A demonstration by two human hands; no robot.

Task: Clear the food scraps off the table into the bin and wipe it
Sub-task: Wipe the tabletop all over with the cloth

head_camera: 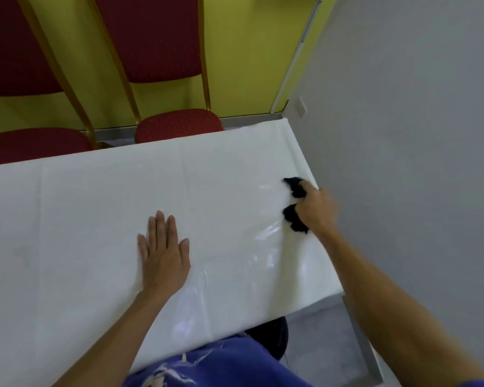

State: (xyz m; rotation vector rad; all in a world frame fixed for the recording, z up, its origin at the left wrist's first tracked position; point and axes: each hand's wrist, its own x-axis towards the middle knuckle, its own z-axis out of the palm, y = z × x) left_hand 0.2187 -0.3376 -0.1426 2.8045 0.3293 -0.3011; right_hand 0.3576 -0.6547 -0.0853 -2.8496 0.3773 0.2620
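Note:
A white table [95, 208] under a clear plastic cover fills the middle of the view. My right hand [316, 209] presses a crumpled black cloth [294, 216] onto the table near its right edge, fingers closed around the cloth. My left hand [162, 252] lies flat on the table near its middle, palm down, fingers apart, holding nothing. I see no food scraps on the visible surface. A dark round object [274, 335], possibly a bin, shows under the table's near edge.
Two red padded chairs [176, 125] with gold frames stand at the table's far side against a yellow wall. A grey wall [403, 107] runs close along the table's right end. My blue-clad lap [224, 364] is at the near edge.

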